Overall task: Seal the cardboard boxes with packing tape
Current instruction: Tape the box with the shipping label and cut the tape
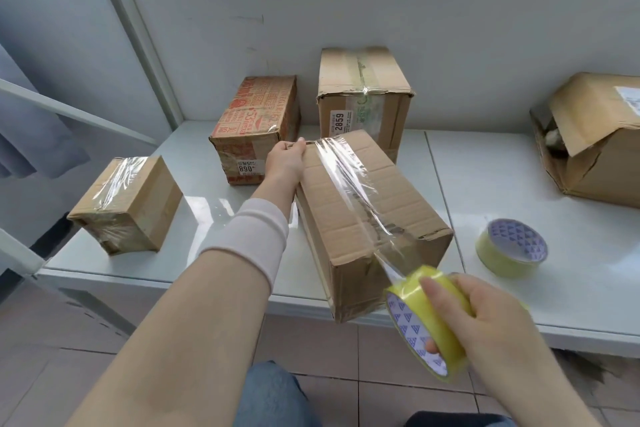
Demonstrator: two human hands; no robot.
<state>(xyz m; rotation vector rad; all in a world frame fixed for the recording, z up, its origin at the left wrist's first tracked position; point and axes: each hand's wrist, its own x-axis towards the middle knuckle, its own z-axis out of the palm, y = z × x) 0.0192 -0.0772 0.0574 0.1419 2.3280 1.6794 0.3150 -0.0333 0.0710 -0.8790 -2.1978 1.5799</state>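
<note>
Sealing in progress: the left hand [285, 158] is gripping the far top edge of the central box [367, 211], its fingers [294, 146] curling over the corner where the end of the clear tape strip [349, 177] is lying, apparently to anchor that end and steady the carton. The right hand [485, 315] is clasping the yellow tape roll [426, 319], with one digit lying across the outer face and another showing in the core. It is holding the roll just off the near end of the box, so that the strip is running taut along the top seam and over the near edge. The box is lying slantwise between the two sets of fingers and overhanging the front edge of the desk [519, 163], which is probably giving the roll room to come down the end face. A spare roll [512, 248] is lying flat beyond the right fingers. A small taped box [128, 204] is sitting well to the left of the left fingers. A red-printed box [256, 125] and a tall labelled box [363, 94] are standing just beyond them, both closed with their contents hidden. An open box [595, 135] is lying far to the right with its flap raised, showing something pale inside that cannot be identified.
</note>
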